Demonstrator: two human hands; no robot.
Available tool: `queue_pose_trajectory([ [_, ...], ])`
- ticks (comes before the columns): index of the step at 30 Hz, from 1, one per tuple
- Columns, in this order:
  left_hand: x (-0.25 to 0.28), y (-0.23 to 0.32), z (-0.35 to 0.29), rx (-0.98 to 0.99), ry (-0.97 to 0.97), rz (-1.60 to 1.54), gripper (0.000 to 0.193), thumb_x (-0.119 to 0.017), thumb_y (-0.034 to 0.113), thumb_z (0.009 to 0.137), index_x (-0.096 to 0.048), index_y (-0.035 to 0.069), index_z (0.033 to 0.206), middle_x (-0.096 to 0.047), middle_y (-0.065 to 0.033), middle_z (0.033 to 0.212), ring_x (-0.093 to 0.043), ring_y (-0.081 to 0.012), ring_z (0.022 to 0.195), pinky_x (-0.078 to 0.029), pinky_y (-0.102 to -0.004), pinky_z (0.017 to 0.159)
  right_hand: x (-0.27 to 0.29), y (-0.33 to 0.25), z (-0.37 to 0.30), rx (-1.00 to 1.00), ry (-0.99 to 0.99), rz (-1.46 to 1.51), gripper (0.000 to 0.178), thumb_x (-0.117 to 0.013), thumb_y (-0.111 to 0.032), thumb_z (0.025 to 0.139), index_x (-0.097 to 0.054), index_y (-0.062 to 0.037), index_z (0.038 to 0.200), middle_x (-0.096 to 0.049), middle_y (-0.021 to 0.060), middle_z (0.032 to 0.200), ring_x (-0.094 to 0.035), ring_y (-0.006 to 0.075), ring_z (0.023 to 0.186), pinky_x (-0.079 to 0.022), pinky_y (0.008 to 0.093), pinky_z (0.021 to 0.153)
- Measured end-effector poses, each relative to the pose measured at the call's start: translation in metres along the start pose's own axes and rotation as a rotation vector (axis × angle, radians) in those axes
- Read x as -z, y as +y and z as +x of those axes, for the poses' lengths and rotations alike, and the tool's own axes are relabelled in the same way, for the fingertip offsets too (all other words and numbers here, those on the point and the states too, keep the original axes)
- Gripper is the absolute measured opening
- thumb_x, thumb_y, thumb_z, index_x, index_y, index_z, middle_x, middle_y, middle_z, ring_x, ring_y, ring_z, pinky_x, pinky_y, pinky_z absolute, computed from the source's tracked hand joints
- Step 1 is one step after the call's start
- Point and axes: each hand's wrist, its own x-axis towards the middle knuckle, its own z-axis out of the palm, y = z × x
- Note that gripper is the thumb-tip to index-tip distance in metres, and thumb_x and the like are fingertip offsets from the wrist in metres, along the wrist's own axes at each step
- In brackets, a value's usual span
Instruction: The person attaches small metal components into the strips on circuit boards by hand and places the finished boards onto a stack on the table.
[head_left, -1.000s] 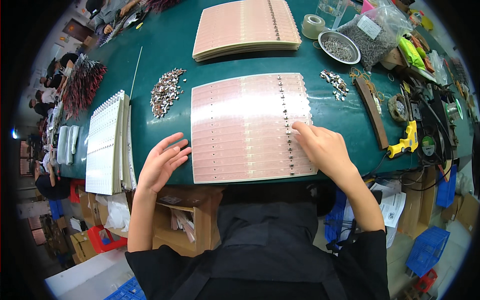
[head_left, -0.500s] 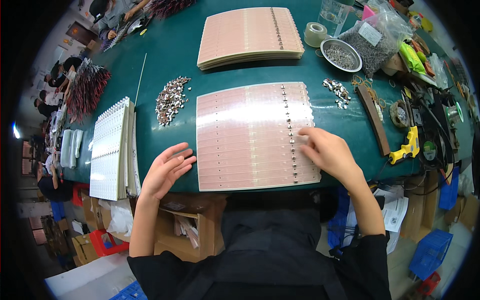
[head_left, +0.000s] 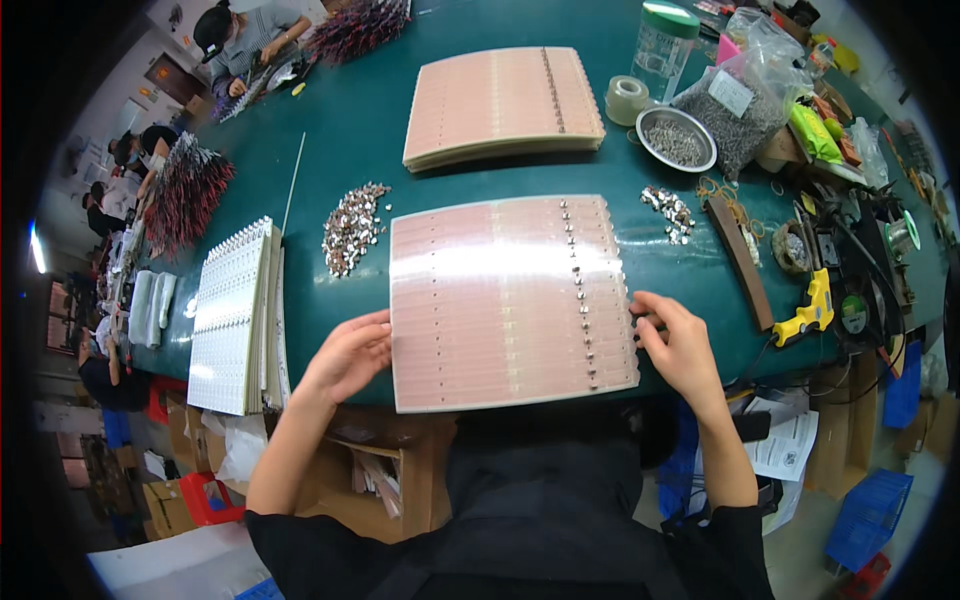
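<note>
A pink circuit-board panel (head_left: 460,300), marked into narrow strips, lies flat before me on the green table. Small shiny metal clips (head_left: 582,310) run in a column down its right side. At the panel's left edge, the fingers of my left hand (head_left: 350,357) are closed against the rim, their tips partly hidden. My right hand (head_left: 680,345) is beside the right edge, fingers bent and apart, with nothing visible in them. Loose metal clips form a larger pile (head_left: 352,228) on the left and a smaller pile (head_left: 668,213) on the right.
A stack of pink panels (head_left: 480,105) lies beyond; white panels (head_left: 232,315) stand at left. Right are a metal bowl (head_left: 712,155) of small parts, tape (head_left: 626,100), a jar (head_left: 662,55), a brown bar (head_left: 740,262) and a yellow glue gun (head_left: 808,310). Another person (head_left: 250,45) works far left.
My right hand has drawn back from the clip column to the panel's right edge. My left hand has come in to the left edge, its fingers closing. The whole view has shifted slightly.
</note>
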Motion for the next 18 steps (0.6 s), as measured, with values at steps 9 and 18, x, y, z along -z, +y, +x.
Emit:
queue_pose_trajectory([
  [9, -0.036, 0.009, -0.001, -0.281, -0.032, 0.012, 0.053, -0.065, 0.003, 0.090, -0.044, 0.000, 0.139, -0.062, -0.0135, 0.125, -0.063, -0.0221, 0.115, -0.054, -0.0366, 0.096, 0.016, 0.005, 0.009, -0.093, -0.103, 0.236, 0.032, -0.059, -0.002, 0.093, -0.059, 0.0058, 0.124, -0.072, 0.0150, 0.107, -0.070, 0.0163, 0.086, -0.057, 0.0286, 0.076],
  [18, -0.067, 0.059, 0.039, -0.600, -0.054, -0.335, 0.050, -0.059, 0.005, 0.094, -0.041, 0.005, 0.141, -0.056, -0.0125, 0.134, -0.057, -0.0262, 0.123, -0.048, -0.0419, 0.105, -0.001, -0.020, 0.079, -0.138, -0.213, 0.850, 0.048, -0.045, -0.031, 0.106, -0.046, 0.0054, 0.138, -0.063, 0.0177, 0.124, -0.066, 0.0192, 0.099, -0.054, 0.0303, 0.086],
])
